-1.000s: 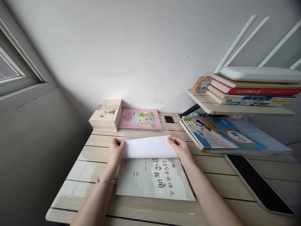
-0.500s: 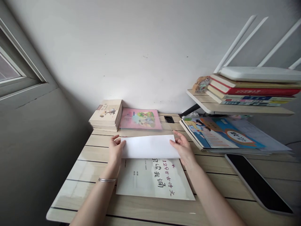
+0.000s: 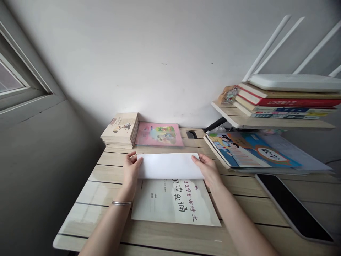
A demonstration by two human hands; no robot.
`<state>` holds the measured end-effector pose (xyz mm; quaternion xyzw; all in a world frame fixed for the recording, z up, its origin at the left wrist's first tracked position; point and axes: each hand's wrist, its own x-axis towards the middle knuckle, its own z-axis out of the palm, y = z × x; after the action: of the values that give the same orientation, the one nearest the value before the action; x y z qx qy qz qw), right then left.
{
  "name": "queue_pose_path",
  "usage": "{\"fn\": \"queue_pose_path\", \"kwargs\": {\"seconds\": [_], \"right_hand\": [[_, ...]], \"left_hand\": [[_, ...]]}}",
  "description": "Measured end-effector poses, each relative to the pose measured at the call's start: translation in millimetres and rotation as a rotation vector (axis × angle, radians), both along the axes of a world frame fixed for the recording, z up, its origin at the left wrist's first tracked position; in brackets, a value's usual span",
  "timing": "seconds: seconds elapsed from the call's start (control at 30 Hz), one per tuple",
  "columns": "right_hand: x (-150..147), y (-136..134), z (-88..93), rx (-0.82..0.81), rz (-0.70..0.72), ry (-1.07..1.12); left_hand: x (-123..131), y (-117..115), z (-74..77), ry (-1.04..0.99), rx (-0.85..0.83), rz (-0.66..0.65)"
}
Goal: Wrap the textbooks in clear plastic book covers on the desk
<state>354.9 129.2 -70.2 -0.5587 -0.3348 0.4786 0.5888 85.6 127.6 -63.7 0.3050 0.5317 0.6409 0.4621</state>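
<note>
A white paper strip stretches between my hands, across the upper part of a pale booklet with Chinese lettering. My left hand pinches the strip's left end, thumb on top. At the right end, my right hand grips it the same way. Beyond the strip, a clear film extends toward the back, its edges faint. The booklet lies flat on the desk, turned sideways, its upper part hidden under the strip.
At the back left stand a stack of beige booklets and a pink book. On the right are a blue textbook and a phone. A raised shelf carries books and a white router.
My hands and the white strip stay almost in place; my right thumb has shifted very slightly. The clear film shows a little differently near the back. The booklet has not moved.
</note>
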Motion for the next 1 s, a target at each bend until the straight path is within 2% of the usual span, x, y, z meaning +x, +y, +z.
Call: {"fn": "queue_pose_path", "kwargs": {"seconds": [0.3, 0.57, 1.0], "right_hand": [[5, 0, 4.1, -0.039, 0.022, -0.018], [4, -4, 12.3, -0.061, 0.046, 0.061], [8, -2, 11.2, -0.012, 0.069, -0.028]], "left_hand": [[-1, -2, 2.5, 0.049, -0.021, 0.031], [-2, -3, 8.8, -0.005, -0.04, -0.03], [-4, -4, 11.2, 0.056, -0.101, -0.066]]}}
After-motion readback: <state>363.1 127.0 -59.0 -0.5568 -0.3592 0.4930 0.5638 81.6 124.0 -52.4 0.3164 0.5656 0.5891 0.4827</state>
